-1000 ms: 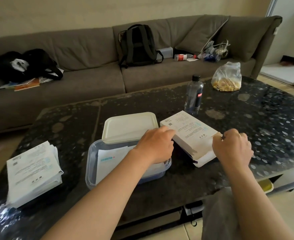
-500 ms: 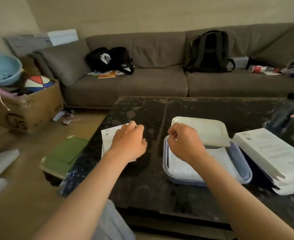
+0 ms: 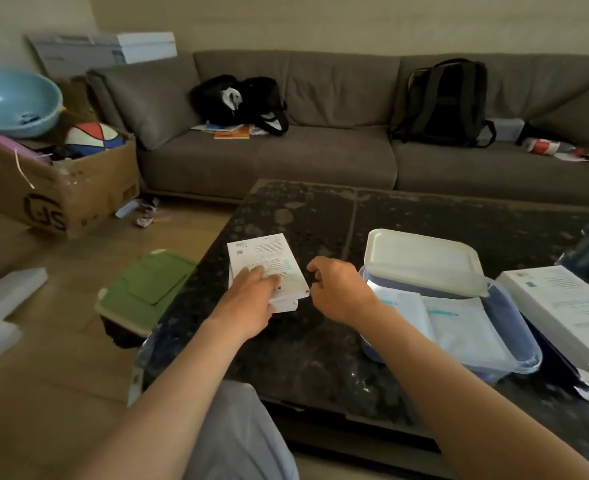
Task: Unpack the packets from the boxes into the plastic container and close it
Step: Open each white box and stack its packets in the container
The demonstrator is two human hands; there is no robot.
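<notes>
On the dark worktop (image 3: 321,220), the left hand (image 3: 251,301) lies flat on a white box (image 3: 272,258), with its fingers straight. The right hand (image 3: 341,292) hangs just beside that box, fingers loosely bent, holding nothing. To the right sits the plastic container (image 3: 515,323) with white packets (image 3: 459,327) inside. Its lid (image 3: 421,258) leans on the far rim. A second white box (image 3: 560,303) lies just beside the container.

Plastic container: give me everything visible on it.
The plastic container is a shallow, clear, blue-tinted tub with rounded corners, flat on the dark table. Its white lid lies askew over the far part, not sealed. White packets with teal print lie inside. A white box lies at its right; the right hand is near its left end, contact unclear.
</notes>
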